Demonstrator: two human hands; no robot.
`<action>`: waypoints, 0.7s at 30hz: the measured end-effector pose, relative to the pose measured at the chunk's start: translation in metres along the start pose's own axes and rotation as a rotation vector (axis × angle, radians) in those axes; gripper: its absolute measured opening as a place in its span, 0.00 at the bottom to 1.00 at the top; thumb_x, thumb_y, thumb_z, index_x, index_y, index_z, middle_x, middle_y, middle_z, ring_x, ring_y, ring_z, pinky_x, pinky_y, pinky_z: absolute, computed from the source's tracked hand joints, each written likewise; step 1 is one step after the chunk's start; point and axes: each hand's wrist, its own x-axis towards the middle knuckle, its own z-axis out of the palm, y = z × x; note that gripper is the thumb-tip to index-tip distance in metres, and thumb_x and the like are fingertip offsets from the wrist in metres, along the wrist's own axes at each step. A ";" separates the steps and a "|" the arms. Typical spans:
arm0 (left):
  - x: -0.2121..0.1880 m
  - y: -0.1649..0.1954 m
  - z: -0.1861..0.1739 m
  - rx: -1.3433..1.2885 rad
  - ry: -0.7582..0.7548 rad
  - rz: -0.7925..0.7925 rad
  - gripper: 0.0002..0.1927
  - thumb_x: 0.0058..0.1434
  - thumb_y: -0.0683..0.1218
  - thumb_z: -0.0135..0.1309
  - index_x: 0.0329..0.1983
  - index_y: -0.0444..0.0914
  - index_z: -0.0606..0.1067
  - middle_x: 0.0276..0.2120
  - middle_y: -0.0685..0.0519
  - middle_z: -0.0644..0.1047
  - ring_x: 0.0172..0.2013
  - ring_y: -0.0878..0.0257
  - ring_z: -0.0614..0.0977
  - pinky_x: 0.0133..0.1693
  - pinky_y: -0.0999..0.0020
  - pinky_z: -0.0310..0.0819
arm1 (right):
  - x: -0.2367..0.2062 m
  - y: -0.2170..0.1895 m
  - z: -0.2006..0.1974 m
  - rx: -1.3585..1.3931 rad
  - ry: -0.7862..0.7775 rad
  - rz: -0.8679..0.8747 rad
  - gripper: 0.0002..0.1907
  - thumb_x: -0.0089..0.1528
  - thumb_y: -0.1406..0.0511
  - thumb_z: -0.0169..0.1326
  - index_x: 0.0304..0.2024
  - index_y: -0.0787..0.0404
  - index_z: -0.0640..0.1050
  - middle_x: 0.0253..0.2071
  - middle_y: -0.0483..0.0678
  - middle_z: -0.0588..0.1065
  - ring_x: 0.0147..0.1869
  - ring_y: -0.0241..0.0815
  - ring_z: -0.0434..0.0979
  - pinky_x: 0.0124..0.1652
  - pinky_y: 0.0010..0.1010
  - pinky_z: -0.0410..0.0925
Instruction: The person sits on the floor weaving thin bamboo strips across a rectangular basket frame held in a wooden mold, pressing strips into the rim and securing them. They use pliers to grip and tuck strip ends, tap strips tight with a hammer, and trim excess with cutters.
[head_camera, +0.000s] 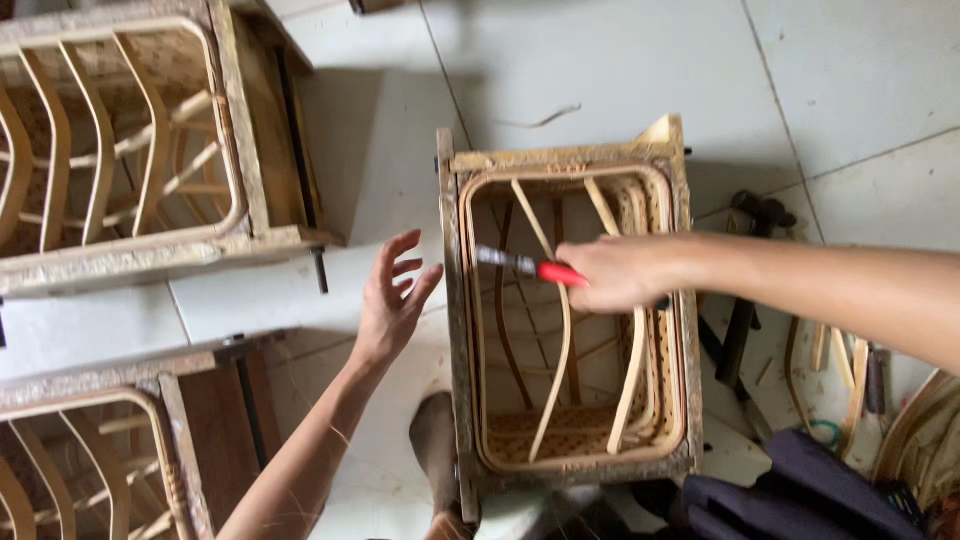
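right hand (618, 272), its grip clamped on a red-handled knife (530, 267), blade over the rattan frame (570, 310) on the floor; left hand (392, 300) spread, empty, beside it. a slip might nick the curved slats (555, 330).

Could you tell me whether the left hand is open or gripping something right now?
Open. The left hand has its fingers spread and holds nothing, hovering just beside the wooden frame, while the right hand grips the red-handled tool.

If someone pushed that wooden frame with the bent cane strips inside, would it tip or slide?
The wooden frame probably slides rather than tips: it sits broad on the tiled floor. It looks fairly light, being mostly open. The thin cane strips would likely flex.
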 end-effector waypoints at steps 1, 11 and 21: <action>-0.018 0.004 -0.007 0.130 0.005 0.017 0.25 0.64 0.49 0.61 0.63 0.40 0.71 0.58 0.46 0.74 0.53 0.54 0.81 0.52 0.61 0.82 | -0.011 -0.003 0.022 -0.017 -0.051 0.005 0.21 0.65 0.66 0.46 0.60 0.58 0.63 0.34 0.50 0.70 0.31 0.41 0.69 0.32 0.35 0.67; -0.131 0.044 0.015 0.569 -0.650 0.539 0.05 0.63 0.42 0.58 0.32 0.37 0.80 0.43 0.51 0.82 0.40 0.61 0.82 0.35 0.68 0.83 | -0.020 -0.066 0.148 -1.040 0.003 -0.323 0.38 0.65 0.62 0.49 0.70 0.77 0.51 0.67 0.76 0.57 0.69 0.71 0.60 0.65 0.67 0.52; -0.128 0.021 0.047 1.072 -0.916 0.630 0.05 0.58 0.39 0.58 0.28 0.39 0.82 0.40 0.52 0.79 0.42 0.60 0.80 0.41 0.67 0.82 | -0.013 -0.077 0.143 -0.825 -0.164 -0.277 0.41 0.53 0.71 0.54 0.68 0.76 0.58 0.63 0.75 0.61 0.68 0.69 0.63 0.63 0.53 0.64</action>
